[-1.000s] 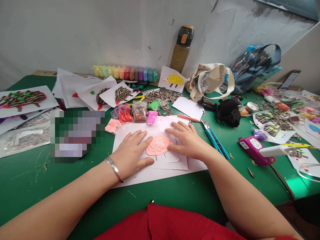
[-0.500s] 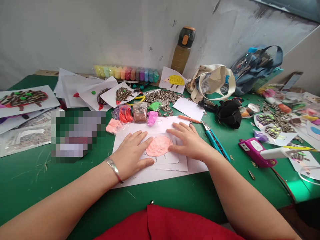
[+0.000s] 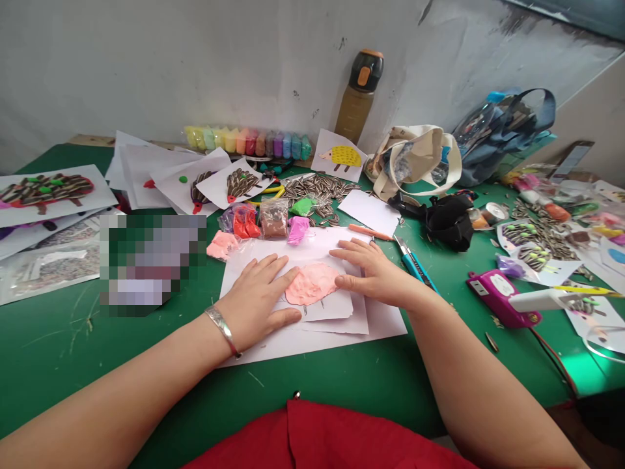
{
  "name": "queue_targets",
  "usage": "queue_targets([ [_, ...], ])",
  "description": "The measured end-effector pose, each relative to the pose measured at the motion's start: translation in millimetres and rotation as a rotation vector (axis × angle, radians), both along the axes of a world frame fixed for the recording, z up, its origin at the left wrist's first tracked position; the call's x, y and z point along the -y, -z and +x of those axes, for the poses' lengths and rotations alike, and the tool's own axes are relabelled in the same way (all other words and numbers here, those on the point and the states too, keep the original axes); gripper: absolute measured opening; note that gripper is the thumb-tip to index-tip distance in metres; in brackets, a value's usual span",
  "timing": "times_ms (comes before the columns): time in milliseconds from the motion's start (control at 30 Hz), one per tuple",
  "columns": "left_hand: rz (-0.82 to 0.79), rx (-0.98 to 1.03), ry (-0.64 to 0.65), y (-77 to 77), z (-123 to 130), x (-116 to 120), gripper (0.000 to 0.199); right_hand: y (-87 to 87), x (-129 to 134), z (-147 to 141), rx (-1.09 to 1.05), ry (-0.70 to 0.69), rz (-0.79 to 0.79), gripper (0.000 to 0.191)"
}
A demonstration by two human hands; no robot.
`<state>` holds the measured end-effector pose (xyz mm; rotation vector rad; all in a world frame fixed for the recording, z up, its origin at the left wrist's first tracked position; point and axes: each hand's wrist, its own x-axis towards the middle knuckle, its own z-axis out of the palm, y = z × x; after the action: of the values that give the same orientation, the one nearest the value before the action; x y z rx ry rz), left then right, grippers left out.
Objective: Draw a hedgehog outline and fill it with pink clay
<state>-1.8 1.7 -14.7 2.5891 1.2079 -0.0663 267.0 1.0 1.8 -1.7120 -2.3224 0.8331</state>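
Observation:
A flattened oval of pink modelling clay (image 3: 312, 284) covers part of a drawing on white paper (image 3: 336, 311), with small drawn legs showing under it. My left hand (image 3: 261, 296) lies spread on the paper at the clay's left side, its fingers apart. At the right edge of the clay is my right hand (image 3: 375, 272), fingers stretched out, the thumb next to the clay. Neither hand holds anything. More white sheets lie beneath the drawing. Just beyond them are a lump of pink clay (image 3: 222, 245) and small bags of red (image 3: 245, 223) and brown clay (image 3: 274, 219).
A blue utility knife (image 3: 416, 266) and an orange tool (image 3: 370, 232) lie by my right hand. Behind are sunflower seeds (image 3: 319, 187), a row of coloured clay packs (image 3: 249, 141) and a bottle (image 3: 359, 98). A magenta glue-gun-like device (image 3: 500, 298) rests at right.
My right hand has shifted slightly to the right, uncovering more of the clay's right edge. The drawing's right side lifts a little. My left hand stays in place.

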Motion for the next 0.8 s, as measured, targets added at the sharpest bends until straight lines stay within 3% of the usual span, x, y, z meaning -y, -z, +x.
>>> queue_targets([
  [300,-0.002,-0.026,-0.003,-1.4,1,1,0.07,8.3,5,-10,0.145,0.018,0.095,0.056],
  [600,0.001,-0.032,0.0,-0.7,1,1,0.07,5.5,10,-24,0.201,0.043,0.131,0.051],
  [800,0.013,-0.009,0.003,-1.1,1,1,0.069,0.6,10,-19,0.028,0.073,0.051,0.056],
])
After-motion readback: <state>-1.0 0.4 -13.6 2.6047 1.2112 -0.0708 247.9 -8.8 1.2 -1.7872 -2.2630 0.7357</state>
